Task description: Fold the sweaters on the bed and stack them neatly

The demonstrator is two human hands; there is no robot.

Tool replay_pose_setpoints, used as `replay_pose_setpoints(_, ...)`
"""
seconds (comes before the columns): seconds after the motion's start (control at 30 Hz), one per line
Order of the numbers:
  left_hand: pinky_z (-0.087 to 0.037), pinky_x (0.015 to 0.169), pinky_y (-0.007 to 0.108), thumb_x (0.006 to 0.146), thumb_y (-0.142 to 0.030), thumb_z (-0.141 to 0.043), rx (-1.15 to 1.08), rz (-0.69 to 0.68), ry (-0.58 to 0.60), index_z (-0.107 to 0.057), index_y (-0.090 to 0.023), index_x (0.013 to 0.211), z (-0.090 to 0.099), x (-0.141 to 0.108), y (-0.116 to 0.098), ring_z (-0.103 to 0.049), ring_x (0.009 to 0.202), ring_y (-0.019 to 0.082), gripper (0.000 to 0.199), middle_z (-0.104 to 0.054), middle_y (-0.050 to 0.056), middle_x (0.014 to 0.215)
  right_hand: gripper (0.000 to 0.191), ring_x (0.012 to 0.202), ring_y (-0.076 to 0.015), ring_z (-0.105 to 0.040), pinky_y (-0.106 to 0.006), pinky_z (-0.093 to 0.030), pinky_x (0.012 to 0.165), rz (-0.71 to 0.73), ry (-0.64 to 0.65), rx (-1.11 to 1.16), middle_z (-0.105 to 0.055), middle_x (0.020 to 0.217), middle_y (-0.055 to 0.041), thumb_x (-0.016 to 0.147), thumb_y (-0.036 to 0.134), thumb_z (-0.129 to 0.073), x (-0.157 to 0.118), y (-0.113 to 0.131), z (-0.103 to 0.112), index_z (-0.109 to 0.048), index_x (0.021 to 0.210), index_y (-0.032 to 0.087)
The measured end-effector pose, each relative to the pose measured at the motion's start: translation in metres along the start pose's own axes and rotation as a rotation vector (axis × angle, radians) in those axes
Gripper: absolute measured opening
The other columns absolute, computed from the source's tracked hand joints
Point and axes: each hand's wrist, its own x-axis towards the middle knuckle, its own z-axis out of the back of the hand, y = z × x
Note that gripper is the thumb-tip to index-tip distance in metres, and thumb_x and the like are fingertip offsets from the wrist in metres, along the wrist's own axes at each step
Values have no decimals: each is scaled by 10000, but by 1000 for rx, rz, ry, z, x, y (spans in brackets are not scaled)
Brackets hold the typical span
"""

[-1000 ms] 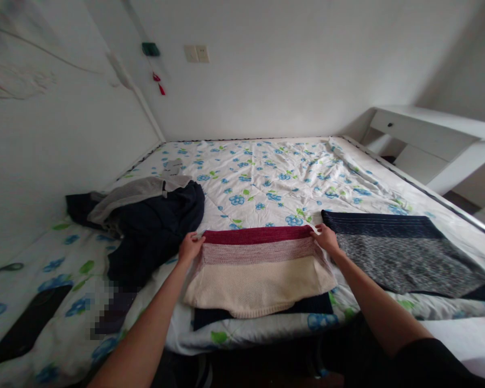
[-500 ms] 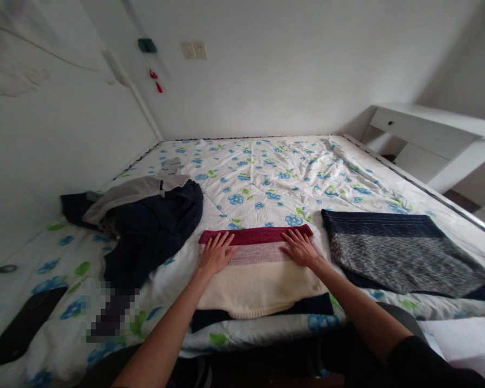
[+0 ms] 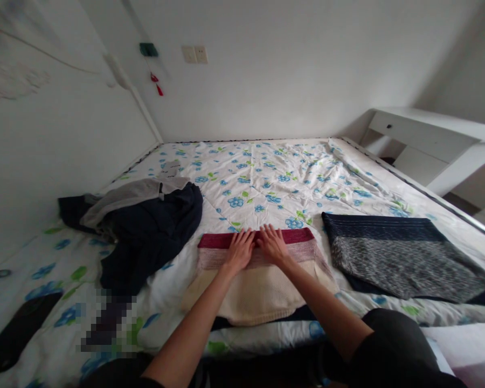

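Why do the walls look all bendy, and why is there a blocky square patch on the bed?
Head view: the wide lens bows the wall edges and stretches the corners. The blocky patch is pixelated on purpose, hiding what lies there. Soft, even daylight, no glare; only faint shadows under the left hand and right hand lying flat on the striped sweater. The nearest arms and the frame edges are slightly soft.

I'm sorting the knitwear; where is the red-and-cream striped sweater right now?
In the head view, the striped sweater lies at the bed's near edge, centre, under both hands, between the dark clothes pile and the folded navy-grey sweater.
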Motion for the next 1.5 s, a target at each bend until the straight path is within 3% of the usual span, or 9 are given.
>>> replay_pose_setpoints(0.13,-285,1433,609,1156,-389,-457,81,48,59,-562,-258,1759,-14,-3,-6,-356,1761,374,626,-463,100,1867,648,1791,-351,-271,-610,-78,1476,46,94,17,-383,1894,-24,1219,501,-370,-3,16,-16,-438,1813,252)
replay_pose_setpoints(0.27,-265,1437,591,1166,-539,-460,157,178,22,-547,-258,1769,3,-11,35,-402,1738,376,671,-472,119,1859,685,1793,-347,-245,-644,-63,1458,-47,74,-53,-348,1910,-63,1210,582,-425,-21,-36,2,-416,1820,270)
replay_pose_setpoints(0.57,-288,1417,650,1181,-461,-377,175,451,58,-504,-198,1789,42,-42,102,-354,1757,401,674,-400,132,1890,730,1816,-331,-163,-675,-109,1445,-370,107,-188,-244,1944,-91,1211,590,-310,-49,-131,42,-318,1864,261)
replay_pose_setpoints(0.67,-315,1388,712,1176,-423,-377,153,519,13,-500,-151,1787,51,-56,95,-354,1747,459,680,-348,182,1903,750,1816,-374,-158,-711,-121,1432,-462,55,-197,-210,1946,-137,1208,565,-324,-57,-127,52,-316,1863,201)
replay_pose_setpoints(0.77,-308,1411,666,1172,-377,-388,119,435,-179,-557,-165,1756,49,-61,57,-339,1760,428,644,-366,181,1901,740,1817,-368,-164,-655,-93,1454,-379,-72,-194,-237,1927,-193,1202,494,-372,-61,-85,45,-368,1833,108)
replay_pose_setpoints(0.93,-377,1392,613,1171,-326,-382,-14,213,-278,-573,-240,1749,6,-78,-38,-390,1745,371,615,-422,130,1886,666,1802,-342,-239,-636,-149,1459,-67,-97,-37,-331,1908,-115,1209,480,-381,-82,25,-12,-450,1801,181)
replay_pose_setpoints(1.03,-378,1394,609,1159,-351,-429,18,172,-258,-613,-267,1722,-18,-107,-59,-459,1705,366,598,-513,113,1836,621,1770,-339,-336,-614,-188,1463,-3,-106,27,-423,1873,-41,1204,513,-389,-107,51,-39,-516,1772,296)
replay_pose_setpoints(1.37,-242,1421,646,1147,-472,-436,202,594,-132,-485,-279,1807,27,-161,10,-313,1763,439,690,-380,102,1910,650,1804,-347,-225,-616,-120,1459,-447,-133,-170,-320,1924,-47,1191,474,-396,-163,-47,7,-430,1824,333)
replay_pose_setpoints(1.5,-386,1339,631,1133,-547,-433,159,726,-57,-451,-218,1822,49,-167,23,-445,1682,481,764,-449,213,1858,741,1664,-395,-482,-567,-373,1360,-725,-248,-98,-475,1814,-231,1158,525,-462,-171,-70,30,-417,1823,203)
